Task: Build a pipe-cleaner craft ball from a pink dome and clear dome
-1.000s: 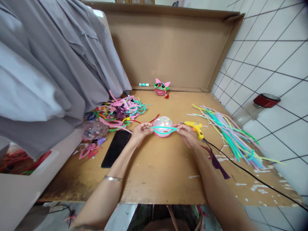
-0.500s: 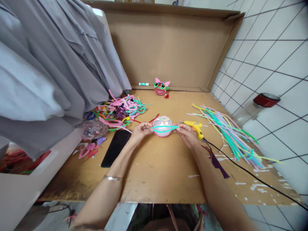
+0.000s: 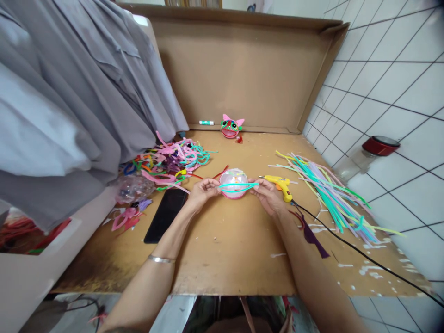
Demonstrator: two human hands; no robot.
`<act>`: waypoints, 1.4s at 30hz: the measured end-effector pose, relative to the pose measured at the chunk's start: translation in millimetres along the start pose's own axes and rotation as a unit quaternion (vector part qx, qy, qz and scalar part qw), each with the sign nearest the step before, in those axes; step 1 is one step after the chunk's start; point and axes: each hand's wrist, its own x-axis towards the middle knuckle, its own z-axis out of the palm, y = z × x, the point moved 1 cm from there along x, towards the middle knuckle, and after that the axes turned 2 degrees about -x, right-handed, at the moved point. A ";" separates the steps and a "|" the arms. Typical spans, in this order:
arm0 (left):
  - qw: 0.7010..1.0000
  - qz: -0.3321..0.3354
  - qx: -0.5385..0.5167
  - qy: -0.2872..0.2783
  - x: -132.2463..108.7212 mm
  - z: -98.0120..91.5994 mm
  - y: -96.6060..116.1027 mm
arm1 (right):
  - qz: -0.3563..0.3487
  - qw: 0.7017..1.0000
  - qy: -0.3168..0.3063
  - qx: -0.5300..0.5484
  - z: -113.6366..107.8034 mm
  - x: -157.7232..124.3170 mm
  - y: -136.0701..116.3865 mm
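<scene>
Between my two hands stretches a turquoise pipe cleaner (image 3: 239, 185), bent into a long narrow loop. My left hand (image 3: 204, 192) pinches one end of it, and my right hand (image 3: 267, 196) pinches the other. Under and behind the loop sits a clear round plastic piece (image 3: 234, 175) with a pink rim, partly covered by the loop; whether the two touch I cannot tell. A yellow glue gun (image 3: 279, 182) lies just beyond my right fingers. A black phone (image 3: 166, 215) is beside my left wrist.
A tangle of coloured pipe cleaners (image 3: 180, 155) lies on the left, straight ones (image 3: 322, 185) on the right. A purple tassel (image 3: 312, 236) lies near the glue gun's black cord (image 3: 347, 245). At the back stand a pink-eared animal-face ornament (image 3: 230, 127) and a glue stick (image 3: 206, 123). A jar (image 3: 367, 157) stands right.
Almost nothing differs; the view has shifted slightly. Both hands keep their pinch on the turquoise pipe cleaner loop over the clear round piece.
</scene>
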 end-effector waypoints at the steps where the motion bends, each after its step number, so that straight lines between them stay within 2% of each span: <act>1: 1.000 0.000 0.002 -0.001 0.0 0.0 -0.4 | 0.003 1.000 -0.001 0.003 0.3 0.1 0.6; 10: 1.000 0.005 0.008 -0.011 -1.3 2.3 0.7 | -0.005 0.999 0.044 0.022 0.9 4.9 9.5; 23: 1.000 -0.004 0.004 0.002 -0.7 3.1 -0.1 | -0.042 0.997 0.051 -0.039 3.9 6.0 11.1; 31: 1.000 0.000 0.012 -0.012 0.0 2.4 -1.7 | -0.060 0.992 0.088 -0.063 1.8 7.0 15.6; 35: 1.000 0.002 0.008 0.001 1.5 2.0 -2.2 | -0.064 0.991 0.105 -0.054 -0.9 10.3 22.6; 42: 0.999 0.021 0.019 0.023 2.4 1.5 -2.9 | -0.039 0.988 0.112 -0.099 -5.1 16.1 36.9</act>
